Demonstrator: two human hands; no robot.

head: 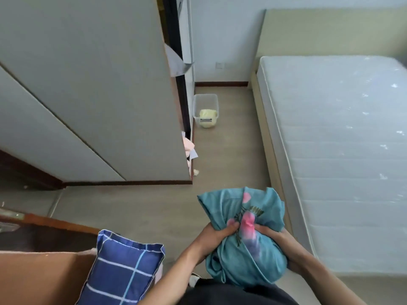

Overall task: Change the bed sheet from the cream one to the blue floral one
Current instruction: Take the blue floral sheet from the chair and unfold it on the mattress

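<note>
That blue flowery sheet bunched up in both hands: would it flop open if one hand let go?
Probably yes. The sheet looks soft and limp: it sags in folds round the left hand and right hand, and a loose flap sticks up at the top. It seems light, since the fingers merely pinch it. It should drape over the mattress rather than slide.

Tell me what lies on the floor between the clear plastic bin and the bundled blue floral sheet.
In the head view, only bare floor lies between the clear plastic bin and the blue floral sheet, which both hands grip.
</note>
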